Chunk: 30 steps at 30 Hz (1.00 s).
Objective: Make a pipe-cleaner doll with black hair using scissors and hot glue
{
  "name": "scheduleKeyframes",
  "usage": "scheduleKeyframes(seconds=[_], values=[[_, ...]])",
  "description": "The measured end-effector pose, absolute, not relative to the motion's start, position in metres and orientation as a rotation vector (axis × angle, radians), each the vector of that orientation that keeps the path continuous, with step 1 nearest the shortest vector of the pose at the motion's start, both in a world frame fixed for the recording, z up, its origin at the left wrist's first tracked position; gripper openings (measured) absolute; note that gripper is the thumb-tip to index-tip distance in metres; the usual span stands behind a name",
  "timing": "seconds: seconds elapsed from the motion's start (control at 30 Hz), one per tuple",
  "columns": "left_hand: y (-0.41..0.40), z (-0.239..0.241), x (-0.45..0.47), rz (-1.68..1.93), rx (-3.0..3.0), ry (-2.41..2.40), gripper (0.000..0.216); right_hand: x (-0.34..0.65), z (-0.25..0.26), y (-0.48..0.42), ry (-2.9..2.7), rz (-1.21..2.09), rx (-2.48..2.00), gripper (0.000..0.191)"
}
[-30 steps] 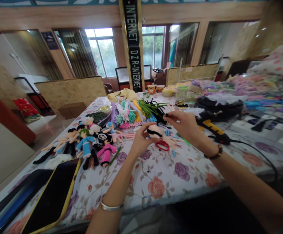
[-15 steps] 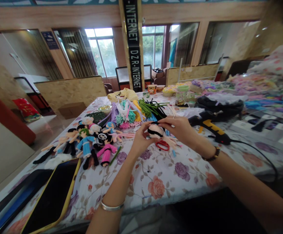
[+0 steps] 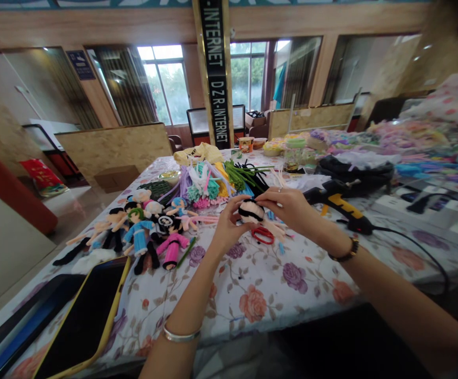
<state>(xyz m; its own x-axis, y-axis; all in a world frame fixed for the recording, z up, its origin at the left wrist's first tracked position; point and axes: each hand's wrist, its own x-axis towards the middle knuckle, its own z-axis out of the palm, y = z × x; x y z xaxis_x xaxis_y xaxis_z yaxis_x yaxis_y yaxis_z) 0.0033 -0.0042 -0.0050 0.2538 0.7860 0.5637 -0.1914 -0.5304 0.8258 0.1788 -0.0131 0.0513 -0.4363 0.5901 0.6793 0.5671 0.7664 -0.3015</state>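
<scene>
Fingers and thumb of my left hand (image 3: 229,223) close around a small, pale, round doll head (image 3: 250,215) with black fuzzy strips across it. My right hand (image 3: 294,210) pinches at the head's upper right edge, where a black fuzzy strip (image 3: 248,201) runs along the top. The strip's end is hidden by my fingers. Just below the head, red-handled scissors (image 3: 263,236) lie on the flowered tablecloth (image 3: 252,302). Pale doll limbs (image 3: 274,230) with light-blue ends lie beneath my right hand.
Several finished fuzzy dolls (image 3: 140,237) lie to the left, behind a yellow-cased phone (image 3: 84,316). Coloured pipe cleaner bundles (image 3: 205,184) are beyond my hands. On the right rests a black-and-yellow glue gun (image 3: 343,206) with its cord (image 3: 414,239) trailing over the table.
My right fingers have shifted slightly down and right along the head. The black strip at the top now shows lying closer against it. My left hand keeps its hold.
</scene>
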Motion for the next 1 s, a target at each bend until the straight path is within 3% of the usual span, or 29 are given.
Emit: scheduleKeyframes(seconds=[0.37,1.0], values=[[-0.006,-0.003,0.003,1.438,1.696,0.607,0.056,0.182,0.045,-0.002,-1.979,0.44,-0.977,0.018],[-0.006,-0.005,0.004,1.449,1.732,0.594,0.052,0.176,0.042,-0.003,-1.966,0.547,-0.987,0.02]])
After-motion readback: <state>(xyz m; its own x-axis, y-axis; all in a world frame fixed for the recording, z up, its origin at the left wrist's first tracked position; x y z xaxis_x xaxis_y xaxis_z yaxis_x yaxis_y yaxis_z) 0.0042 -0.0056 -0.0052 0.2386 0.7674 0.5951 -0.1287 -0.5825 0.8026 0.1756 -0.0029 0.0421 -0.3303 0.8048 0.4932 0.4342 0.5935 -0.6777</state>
